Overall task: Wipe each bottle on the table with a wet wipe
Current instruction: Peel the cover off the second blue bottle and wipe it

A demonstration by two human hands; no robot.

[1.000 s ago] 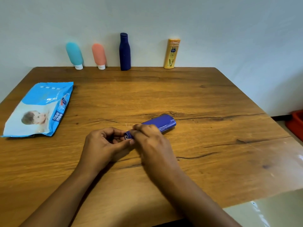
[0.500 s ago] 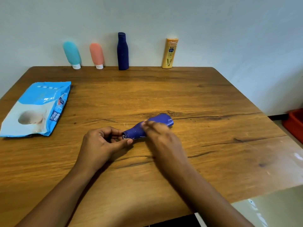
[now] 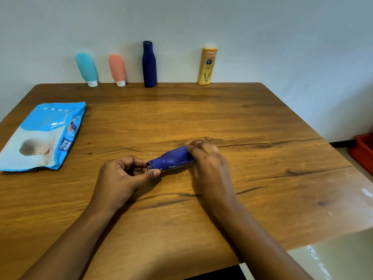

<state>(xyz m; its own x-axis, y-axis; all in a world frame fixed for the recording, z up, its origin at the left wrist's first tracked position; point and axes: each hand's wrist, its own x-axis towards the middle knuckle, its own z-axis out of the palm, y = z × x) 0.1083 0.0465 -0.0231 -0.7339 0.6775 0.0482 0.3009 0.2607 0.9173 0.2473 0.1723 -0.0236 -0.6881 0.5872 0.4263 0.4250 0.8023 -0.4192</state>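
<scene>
A small blue bottle (image 3: 171,159) lies on its side in the middle of the wooden table (image 3: 262,122), neck pointing left. My left hand (image 3: 123,178) pinches its cap end between thumb and fingers. My right hand (image 3: 207,160), blurred by motion, is wrapped over the bottle's wide end and hides it. I cannot make out a wipe under the fingers. Along the wall at the back stand a teal tube (image 3: 86,67), a pink tube (image 3: 117,68), a dark blue bottle (image 3: 149,64) and a yellow bottle (image 3: 207,66).
A blue pack of wet wipes (image 3: 44,136) lies flat near the table's left edge. A red bin (image 3: 363,150) sits on the floor beyond the right edge. The table's front right corner ends over pale floor.
My right hand has slid along the blue bottle from its neck to its wide end, uncovering the neck. My left hand has kept its hold on the cap end.
</scene>
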